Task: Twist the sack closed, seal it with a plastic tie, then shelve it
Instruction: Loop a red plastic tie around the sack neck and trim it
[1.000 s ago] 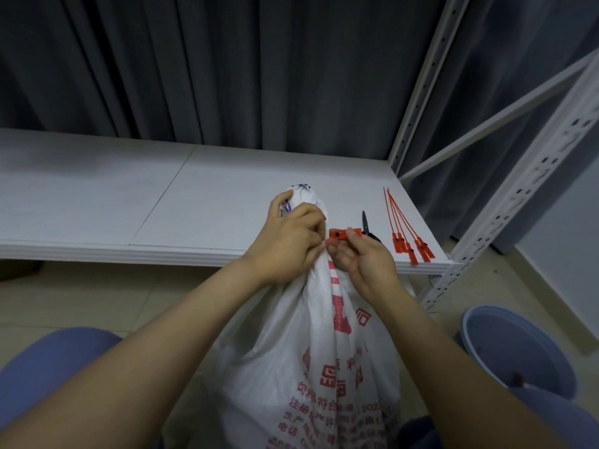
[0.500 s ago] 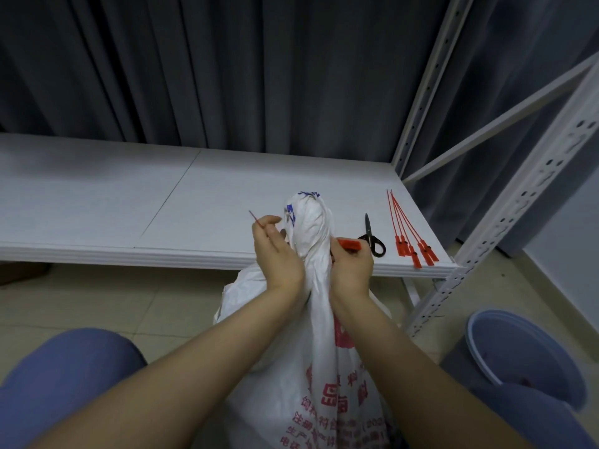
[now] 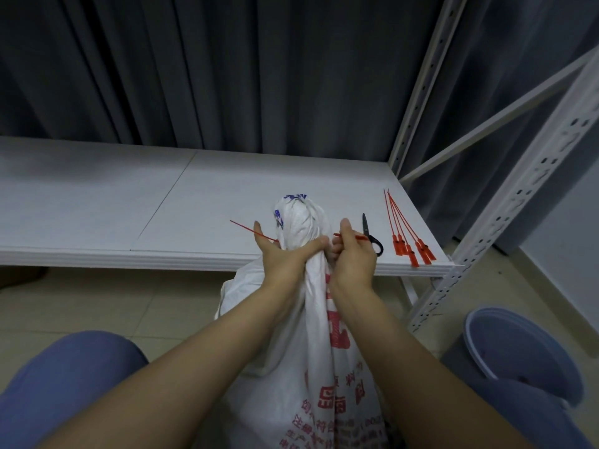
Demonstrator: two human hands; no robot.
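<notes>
A white woven sack [image 3: 311,345] with red print stands on the floor in front of me, its neck twisted into a bunch [image 3: 299,222]. My left hand [image 3: 285,257] grips the neck from the left. A red plastic tie [image 3: 251,231] runs behind the neck; its thin tail sticks out to the left past my left thumb. My right hand [image 3: 351,257] pinches the tie's other end at the right side of the neck. The white shelf board [image 3: 113,202] lies just beyond the sack.
Black scissors [image 3: 371,234] and a bundle of spare red ties [image 3: 406,234] lie at the shelf's right front corner. White perforated shelf posts [image 3: 505,215] rise on the right. A blue bucket [image 3: 522,351] stands on the floor at the right. Dark curtains hang behind.
The tie has gone around the neck: its tail now sticks out further on the left. My left hand shifted from pinching the tail to gripping the neck.
</notes>
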